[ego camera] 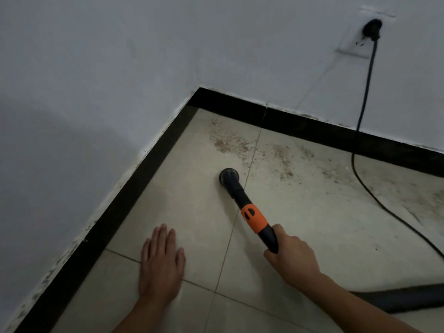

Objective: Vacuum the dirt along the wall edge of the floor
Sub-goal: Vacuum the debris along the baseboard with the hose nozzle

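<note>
Right hand (292, 253): grips vacuum wand (254, 218); round nozzle (229, 176) on floor tile (192, 188) near dirt (230, 143). Left hand (159, 263): flat, fingers straight, on tile.

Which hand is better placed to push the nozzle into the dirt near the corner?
Right. The right hand grips the vacuum wand, whose round nozzle sits just short of the dirt by the skirting. The left hand lies flat on the floor, holding nothing.

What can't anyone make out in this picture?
Head view only.
Vacuum body: hose runs off the right edge.
Cord: far end leaves the right edge.
Nozzle mouth: faces the floor.
Wand rear: covered by the right hand.
Dirt at the skirting: too dim, blurred.
</note>
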`<state>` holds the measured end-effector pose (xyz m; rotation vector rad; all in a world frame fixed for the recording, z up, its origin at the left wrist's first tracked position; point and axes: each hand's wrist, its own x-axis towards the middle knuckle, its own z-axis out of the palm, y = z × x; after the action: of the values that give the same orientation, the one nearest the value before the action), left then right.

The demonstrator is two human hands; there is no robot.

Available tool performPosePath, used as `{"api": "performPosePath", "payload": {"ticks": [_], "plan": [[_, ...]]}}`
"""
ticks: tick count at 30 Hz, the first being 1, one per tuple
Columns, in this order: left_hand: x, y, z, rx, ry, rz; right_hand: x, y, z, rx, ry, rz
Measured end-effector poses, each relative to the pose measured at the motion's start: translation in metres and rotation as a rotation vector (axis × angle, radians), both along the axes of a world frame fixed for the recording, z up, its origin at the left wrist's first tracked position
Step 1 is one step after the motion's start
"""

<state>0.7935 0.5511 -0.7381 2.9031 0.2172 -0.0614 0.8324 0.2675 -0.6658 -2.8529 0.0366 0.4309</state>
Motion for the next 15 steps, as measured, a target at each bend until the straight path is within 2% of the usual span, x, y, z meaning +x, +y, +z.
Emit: {"api": "performPosePath", "payload": {"ticks": [8,15], "plan": [[0.027,-0.014,0.009,0.051,0.054,-0.041,-0.020,-0.041,-0.001,0.000,-0.010,-0.087],[0.089,-0.030,0.007,0.021,0.087,-0.082,0.063,-0.043,0.003,0.049,0.006,-0.192]]}}
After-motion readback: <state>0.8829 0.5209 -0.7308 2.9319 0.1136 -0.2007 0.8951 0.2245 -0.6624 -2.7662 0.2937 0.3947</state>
